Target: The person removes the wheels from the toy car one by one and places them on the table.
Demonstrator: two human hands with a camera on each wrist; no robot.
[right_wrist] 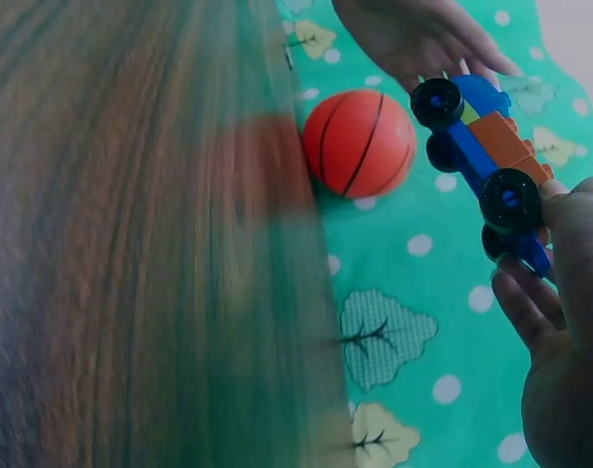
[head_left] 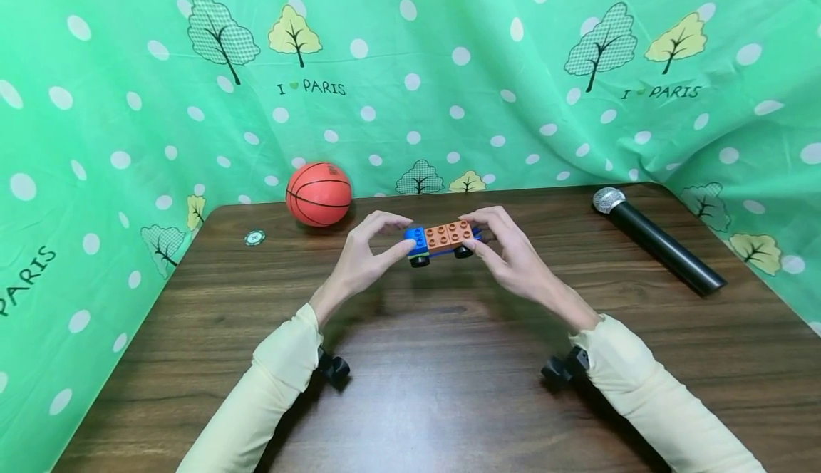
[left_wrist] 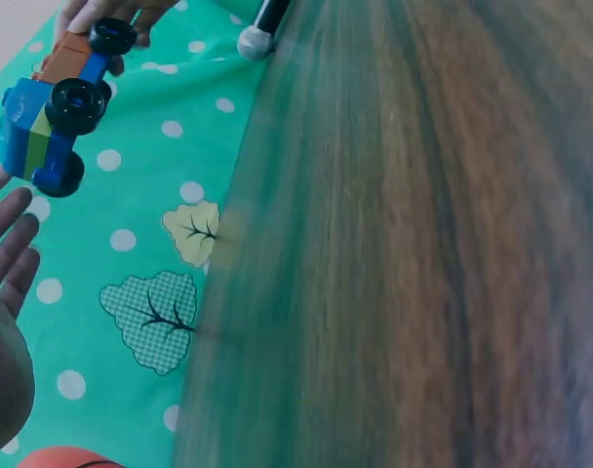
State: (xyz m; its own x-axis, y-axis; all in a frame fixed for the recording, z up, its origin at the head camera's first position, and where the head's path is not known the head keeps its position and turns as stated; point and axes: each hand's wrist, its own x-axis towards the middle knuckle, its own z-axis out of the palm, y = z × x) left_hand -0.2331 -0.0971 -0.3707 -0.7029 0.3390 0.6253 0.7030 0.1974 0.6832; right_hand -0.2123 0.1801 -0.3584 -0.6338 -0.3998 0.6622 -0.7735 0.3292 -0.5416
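A small toy truck (head_left: 442, 238) made of building blocks is held in the air above the table, with a blue front, studded orange bricks behind it and black wheels. At its blue front end, my left hand (head_left: 368, 252) holds it between thumb and fingertips. My right hand (head_left: 513, 256) pinches the rear end. The left wrist view shows the truck's underside and wheels (left_wrist: 77, 105) beyond the left hand's spread fingers. In the right wrist view, the right thumb and fingers grip the blue tail of the truck (right_wrist: 496, 151).
A red basketball (head_left: 318, 194) sits at the table's back left, near a poker chip (head_left: 254, 238). On the right lies a black microphone (head_left: 657, 241) with a silver head. Green patterned cloth (head_left: 410, 102) hangs behind the wooden table (head_left: 442, 387).
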